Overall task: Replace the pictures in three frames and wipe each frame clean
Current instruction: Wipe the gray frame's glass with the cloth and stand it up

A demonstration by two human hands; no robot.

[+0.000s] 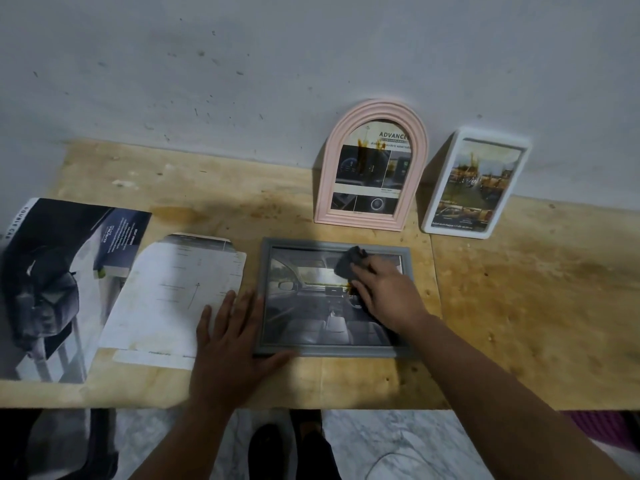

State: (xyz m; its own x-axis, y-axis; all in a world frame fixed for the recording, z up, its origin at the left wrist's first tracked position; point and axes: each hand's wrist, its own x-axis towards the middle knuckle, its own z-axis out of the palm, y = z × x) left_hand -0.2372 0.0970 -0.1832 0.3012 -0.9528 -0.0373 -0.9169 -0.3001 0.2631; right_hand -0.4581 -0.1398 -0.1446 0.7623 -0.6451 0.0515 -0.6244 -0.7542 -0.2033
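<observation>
while your right hand (384, 289) presses a dark cloth (348, 266) onto the glass of the grey frame (332, 297), your left hand (230, 336) lies flat and spread on the table (519, 306) at the frame's near-left corner. your right grip is closed around the cloth: the fingers curl over it, and the bunched fabric sticks out past the fingertips near the frame's upper right area. your left grip is released, holding nothing; the palm is down, the thumb lies across the frame's lower edge, and the fingers reach up along its left side, partly over a white sheet of paper (173, 296). the grey frame lies flat on the table in front of you, with a picture of a car interior inside it. a brownish smudge shows on the glass just beside your right hand. behind it, a pink arched frame (370, 168) and a white frame (476, 183) stand leaning against the wall, both with brown stains on their pictures. a dark car brochure (65, 285) lies at the far left of the table.
</observation>
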